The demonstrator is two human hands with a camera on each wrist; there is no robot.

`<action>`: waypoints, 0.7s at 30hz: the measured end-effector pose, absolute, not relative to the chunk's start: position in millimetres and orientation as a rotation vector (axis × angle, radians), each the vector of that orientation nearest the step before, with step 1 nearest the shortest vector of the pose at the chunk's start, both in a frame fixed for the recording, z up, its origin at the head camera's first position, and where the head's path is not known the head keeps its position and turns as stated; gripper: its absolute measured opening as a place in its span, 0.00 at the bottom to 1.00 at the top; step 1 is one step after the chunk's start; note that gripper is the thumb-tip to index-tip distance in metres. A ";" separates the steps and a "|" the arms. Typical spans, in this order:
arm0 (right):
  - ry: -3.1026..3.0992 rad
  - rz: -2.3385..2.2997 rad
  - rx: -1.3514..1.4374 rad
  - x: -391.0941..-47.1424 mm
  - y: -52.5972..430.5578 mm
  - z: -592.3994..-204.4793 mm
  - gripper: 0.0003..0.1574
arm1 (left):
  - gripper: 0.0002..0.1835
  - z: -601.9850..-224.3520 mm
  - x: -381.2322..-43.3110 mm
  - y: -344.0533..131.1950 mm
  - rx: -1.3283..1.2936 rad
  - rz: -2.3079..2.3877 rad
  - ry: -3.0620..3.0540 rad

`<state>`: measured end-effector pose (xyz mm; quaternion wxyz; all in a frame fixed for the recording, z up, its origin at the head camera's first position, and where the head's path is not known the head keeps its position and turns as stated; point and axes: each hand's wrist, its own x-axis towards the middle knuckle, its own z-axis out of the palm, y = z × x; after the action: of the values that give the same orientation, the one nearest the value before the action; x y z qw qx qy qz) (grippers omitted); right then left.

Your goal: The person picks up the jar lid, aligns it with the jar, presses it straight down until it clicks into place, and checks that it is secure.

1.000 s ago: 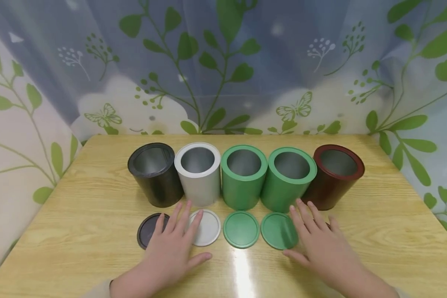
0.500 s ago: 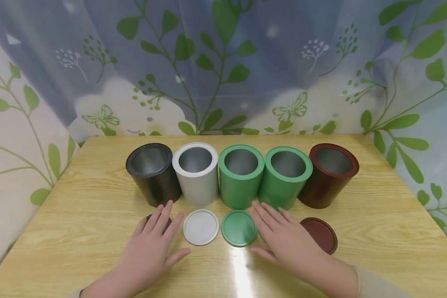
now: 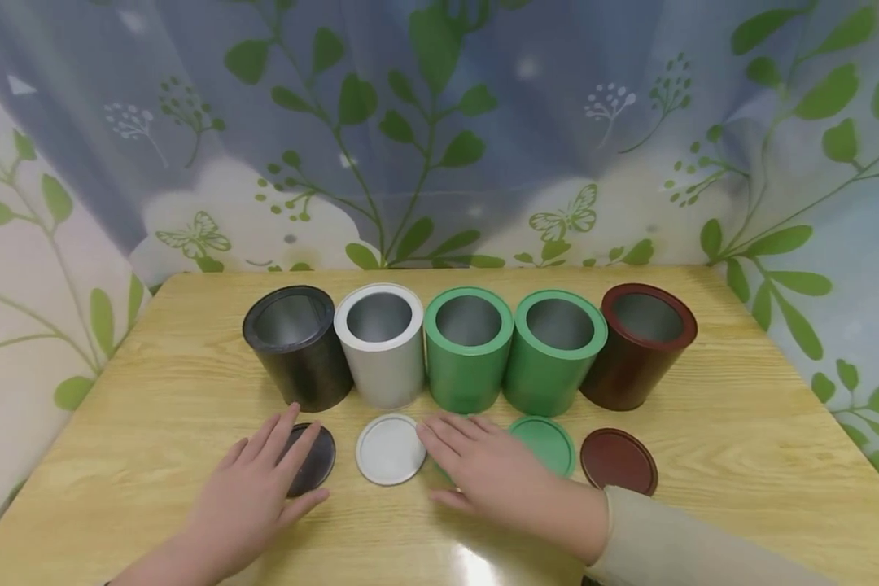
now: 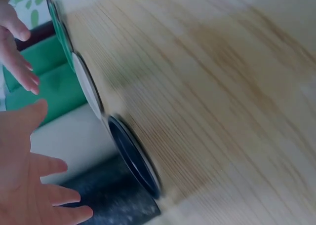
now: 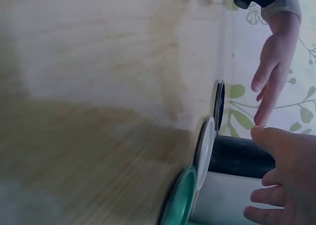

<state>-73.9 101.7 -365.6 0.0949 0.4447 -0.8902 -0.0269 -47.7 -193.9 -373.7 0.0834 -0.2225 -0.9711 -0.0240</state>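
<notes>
My right hand (image 3: 494,468) is held with straight fingers over the left green lid, hiding most of it, its fingertips at the edge of the white lid (image 3: 388,452). Spread and holding nothing, my left hand (image 3: 245,488) hovers over the left side of the black lid (image 3: 318,464). The right green lid (image 3: 553,443) and the dark red lid (image 3: 618,462) lie farther right on the table. In the right wrist view, a green lid (image 5: 181,198) lies flat below the hand. The left wrist view shows the left fingers (image 4: 59,194) raised off the tabletop.
Behind the lids stands a row of topless cans: black (image 3: 309,378), white (image 3: 384,378), green (image 3: 465,382), another green (image 3: 545,382) and dark red (image 3: 625,376). They are side by side on a wooden table (image 3: 154,391), with a leaf-patterned curtain (image 3: 469,203) at its back edge.
My right hand has swept left from beside the dark red lid, past the right green lid, to the left green one. My left hand has drifted left from between the black and white lids.
</notes>
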 end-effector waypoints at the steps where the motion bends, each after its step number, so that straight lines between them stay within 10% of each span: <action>1: -2.644 -0.076 1.332 -75.3 98.3 -365.2 0.43 | 0.39 -374.3 -48.4 -197.2 -0.667 -0.064 -2.903; 21: -2.732 -0.221 1.484 -97.6 19.1 -364.5 0.42 | 0.42 -385.1 -59.5 -234.2 -0.793 -0.144 -2.980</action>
<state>-97.6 19.1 -364.5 0.0124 0.4760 -0.8765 -0.0709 -59.5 -234.2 -385.1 0.0274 -0.2567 -0.9650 -0.0467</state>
